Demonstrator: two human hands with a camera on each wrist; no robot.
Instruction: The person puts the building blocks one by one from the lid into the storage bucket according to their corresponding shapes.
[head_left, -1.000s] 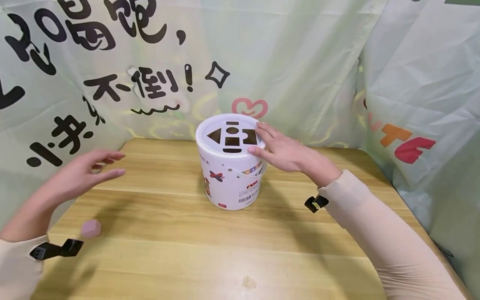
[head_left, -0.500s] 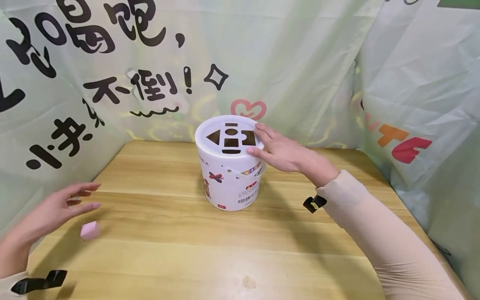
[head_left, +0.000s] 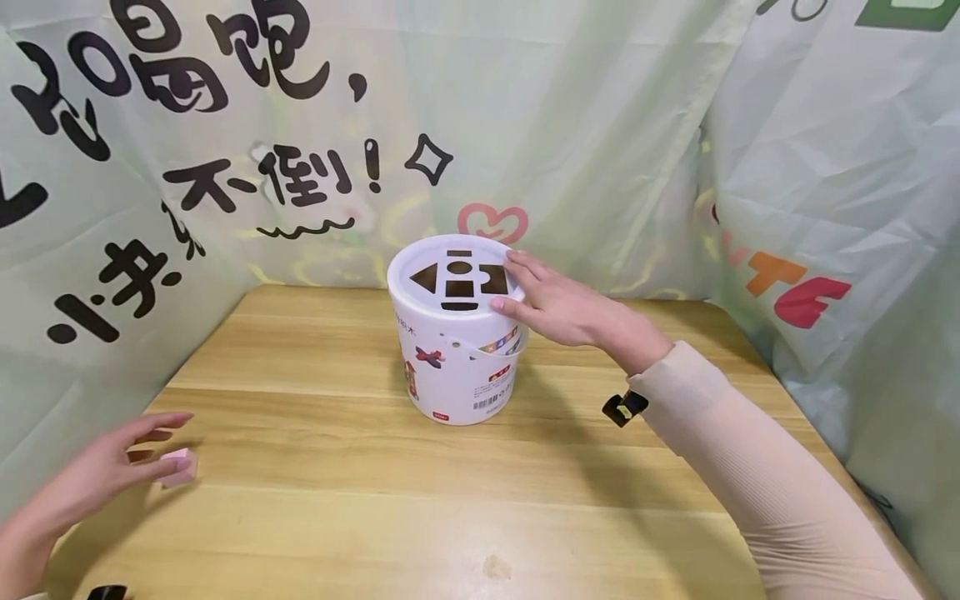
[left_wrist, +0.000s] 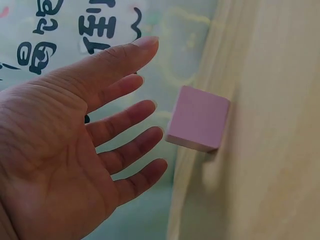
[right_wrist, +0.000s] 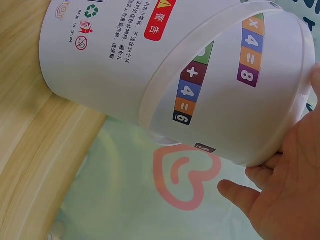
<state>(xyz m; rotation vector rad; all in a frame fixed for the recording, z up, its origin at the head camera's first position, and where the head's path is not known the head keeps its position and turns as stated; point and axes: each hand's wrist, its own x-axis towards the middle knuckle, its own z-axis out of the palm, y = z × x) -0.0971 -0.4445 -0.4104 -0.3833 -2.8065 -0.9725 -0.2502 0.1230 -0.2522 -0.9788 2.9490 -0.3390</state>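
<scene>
A small pink cube block (head_left: 180, 468) lies on the table at the left. Beside it is my left hand (head_left: 101, 479), its thumb overlapping the block in the head view. In the left wrist view the fingers are spread and relaxed, and a gap shows between them and the block (left_wrist: 199, 119). A white toy bucket (head_left: 457, 367) stands upright at mid-table, its lid (head_left: 408, 254) cut with several shaped holes. My right hand (head_left: 566, 308) rests on the right side of the lid's rim, fingers mostly straight. The right wrist view shows its fingertips at the rim, near the bucket's handle (right_wrist: 165, 75).
The wooden table (head_left: 360, 525) carries the bucket and the block. Printed fabric curtains (head_left: 600, 150) stand close along its back and both sides. A black wrist camera (head_left: 625, 408) sits below the right cuff.
My left hand has come down and back toward the pink block. My right hand stays on the bucket's rim, and neither the bucket nor the block has moved on the table.
</scene>
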